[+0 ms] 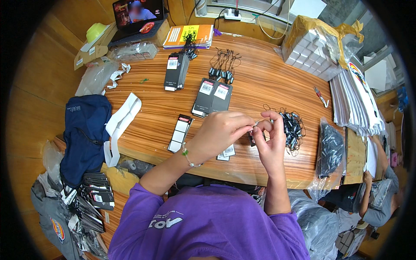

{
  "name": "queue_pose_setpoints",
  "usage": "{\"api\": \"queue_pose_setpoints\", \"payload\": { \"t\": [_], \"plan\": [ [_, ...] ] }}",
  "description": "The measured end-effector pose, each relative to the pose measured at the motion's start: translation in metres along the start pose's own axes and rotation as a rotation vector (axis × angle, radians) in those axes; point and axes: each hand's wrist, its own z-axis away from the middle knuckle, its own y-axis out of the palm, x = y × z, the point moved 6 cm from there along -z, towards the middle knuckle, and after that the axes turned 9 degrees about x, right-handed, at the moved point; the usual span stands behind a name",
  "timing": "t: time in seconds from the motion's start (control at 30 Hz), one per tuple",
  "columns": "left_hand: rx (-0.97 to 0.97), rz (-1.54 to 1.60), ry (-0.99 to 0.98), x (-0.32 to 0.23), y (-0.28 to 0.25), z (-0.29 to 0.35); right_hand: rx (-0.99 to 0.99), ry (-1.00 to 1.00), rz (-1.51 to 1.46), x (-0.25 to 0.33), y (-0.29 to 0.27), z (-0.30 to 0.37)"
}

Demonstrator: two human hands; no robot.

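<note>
My left hand and my right hand meet over the table, thumb and forefinger of each pinched together. What they pinch is small and mostly hidden by the fingers. Just below the fingertips shows part of a dark card tag. White label cards lie under my left hand. Left of it is a black tag with white stickers. Beyond my hands lie two stacks of black hang tags, with black cords above them. A heap of black cord loops is right of my right hand.
Another tag stack stands farther back. Red-handled snippers lie at right, near folded white garments and wrapped small white boxes. A plastic bag of black cords rests at the right edge. Another person works far right.
</note>
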Motion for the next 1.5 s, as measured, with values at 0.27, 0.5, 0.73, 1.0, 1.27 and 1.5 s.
{"api": "queue_pose_setpoints", "payload": {
  "t": [0.27,0.5,0.73,1.0,1.27,1.5],
  "plan": [
    [0.047,-0.139,0.015,-0.008,0.0,-0.004,0.031,0.108,-0.222,-0.005,-0.006,-0.002],
    [-0.1,-0.316,0.167,-0.015,0.001,-0.001,0.128,0.229,-0.475,-0.026,-0.007,-0.011],
    [-0.128,-0.381,0.247,-0.011,0.008,0.001,-0.214,0.193,-0.636,-0.043,-0.025,-0.013],
    [-0.15,-0.126,0.075,0.009,0.007,0.002,-0.12,-0.153,-0.822,-0.017,-0.04,-0.021],
    [-0.036,0.252,-0.007,0.012,0.005,-0.004,0.016,-0.138,-1.01,0.001,-0.025,-0.022],
    [0.009,0.327,-0.134,0.019,0.017,-0.001,0.051,-0.168,-1.096,0.007,-0.021,-0.023]
  ]
}}
